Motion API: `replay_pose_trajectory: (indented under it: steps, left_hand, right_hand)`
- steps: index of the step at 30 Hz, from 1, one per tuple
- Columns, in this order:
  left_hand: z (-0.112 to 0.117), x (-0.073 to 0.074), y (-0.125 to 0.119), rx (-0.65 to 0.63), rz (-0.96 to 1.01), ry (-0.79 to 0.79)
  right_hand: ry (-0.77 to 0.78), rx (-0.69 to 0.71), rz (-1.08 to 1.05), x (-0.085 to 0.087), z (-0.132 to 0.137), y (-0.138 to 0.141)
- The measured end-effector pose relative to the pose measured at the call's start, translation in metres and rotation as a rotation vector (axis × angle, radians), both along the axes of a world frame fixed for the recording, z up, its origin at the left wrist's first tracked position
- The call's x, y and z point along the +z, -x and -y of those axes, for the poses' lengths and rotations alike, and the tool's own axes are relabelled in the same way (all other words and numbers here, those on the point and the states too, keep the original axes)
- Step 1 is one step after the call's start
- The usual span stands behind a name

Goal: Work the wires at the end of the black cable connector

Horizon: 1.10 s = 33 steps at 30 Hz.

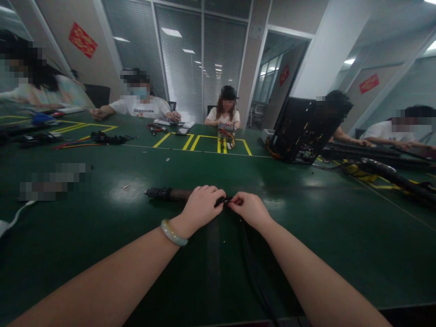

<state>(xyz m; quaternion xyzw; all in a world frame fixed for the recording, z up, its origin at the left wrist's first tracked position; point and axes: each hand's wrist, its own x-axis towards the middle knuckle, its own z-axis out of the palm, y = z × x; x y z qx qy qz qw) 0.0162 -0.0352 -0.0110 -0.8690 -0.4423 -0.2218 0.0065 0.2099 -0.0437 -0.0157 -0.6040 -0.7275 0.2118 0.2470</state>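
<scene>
A dark, inline electric screwdriver (177,195) lies sideways on the green table, its narrow tip pointing left. My left hand (204,202) is closed around its rear part, and the palm hides much of the body. At the tail end, my right hand (250,209) pinches a small dark piece with thumb and fingertips, close against my left fingers. This looks like the end of the black cable (252,268), which runs from under my right hand to the table's near edge. The fingers partly cover the joint, so I cannot tell whether the two are connected.
A white lead (20,213) and a blurred-out object lie at left. Bundled wires (102,137) rest farther back. A black computer case (299,129) stands tilted at back right, near a thick black cable bundle (391,175). Several co-workers sit around the green table (323,254).
</scene>
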Motion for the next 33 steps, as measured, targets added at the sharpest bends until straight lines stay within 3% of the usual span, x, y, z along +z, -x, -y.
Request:
replay_pose_trajectory:
  steps: [17,33]
  left_hand:
    - [0.0044,0.0030,0.0005,-0.052,0.063,0.032]
    - [-0.0030,-0.0035,0.0021,-0.132,0.052,-0.073]
  right_hand:
    - [0.012,-0.003,-0.003,0.0015,0.0038,0.0045]
    - [0.019,0.040,-0.082,-0.0029,0.0011,-0.0003]
